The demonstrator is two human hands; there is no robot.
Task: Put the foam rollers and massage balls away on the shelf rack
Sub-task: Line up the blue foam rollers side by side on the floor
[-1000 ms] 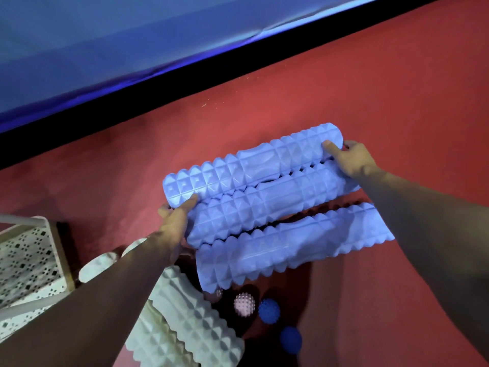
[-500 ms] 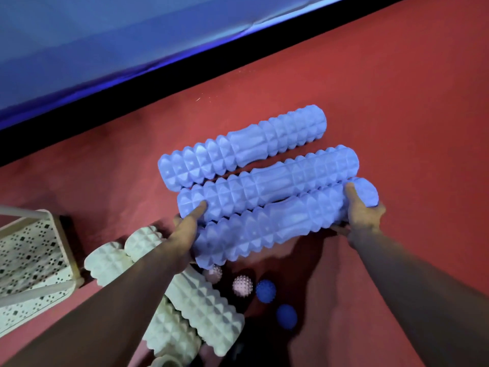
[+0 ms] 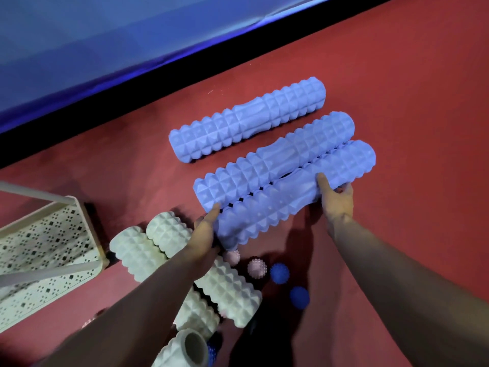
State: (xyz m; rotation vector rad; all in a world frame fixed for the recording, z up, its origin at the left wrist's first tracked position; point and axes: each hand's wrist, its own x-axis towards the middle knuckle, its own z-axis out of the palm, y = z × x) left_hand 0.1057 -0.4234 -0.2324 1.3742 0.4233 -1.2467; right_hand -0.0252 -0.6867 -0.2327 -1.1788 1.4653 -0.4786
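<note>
Three long blue foam rollers lie on the red floor. The far one (image 3: 247,119) lies apart by itself. The middle one (image 3: 275,160) and the near one (image 3: 291,194) touch side by side. My left hand (image 3: 205,231) grips the near roller's left end, and my right hand (image 3: 336,197) grips it near its right end. Several white foam rollers (image 3: 227,287) lie below my left arm. Two pink spiky massage balls (image 3: 257,268) and two blue ones (image 3: 279,273) sit under the blue rollers.
The white perforated shelf rack (image 3: 39,250) stands at the left edge. A dark strip and a blue wall (image 3: 105,35) run along the far side of the red floor. Another white roller (image 3: 182,350) stands at the bottom edge.
The three blue rollers, held stacked a second ago, have come down to the floor. The far one has rolled away from the other two. My right hand moved from the top roller to the near one.
</note>
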